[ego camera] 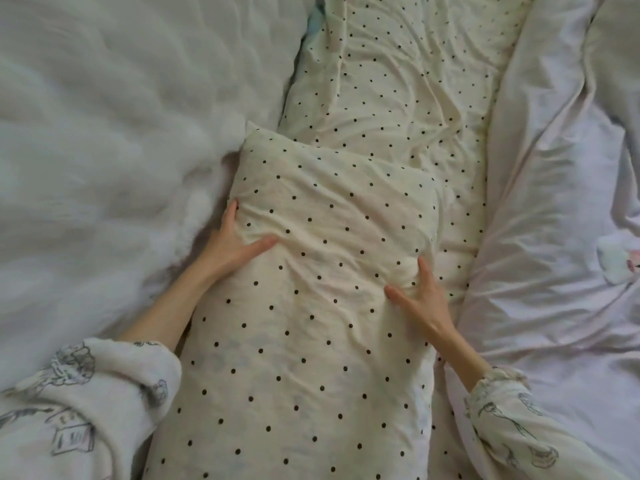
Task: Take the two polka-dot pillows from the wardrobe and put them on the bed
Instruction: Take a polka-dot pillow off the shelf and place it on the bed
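A cream pillow with black polka dots (311, 306) lies lengthwise on the bed in the middle of the view. My left hand (232, 242) grips its left edge, thumb pressed into the fabric. My right hand (420, 299) clutches its right side, fingers dug into creases. Beyond it, a second polka-dot pillow (398, 81) lies flat, reaching to the top of the view; the near pillow overlaps its lower end.
A fluffy white blanket (104, 133) covers the bed on the left. A crumpled pale pink duvet (554, 220) with a small printed patch lies on the right. My patterned white sleeves fill both lower corners.
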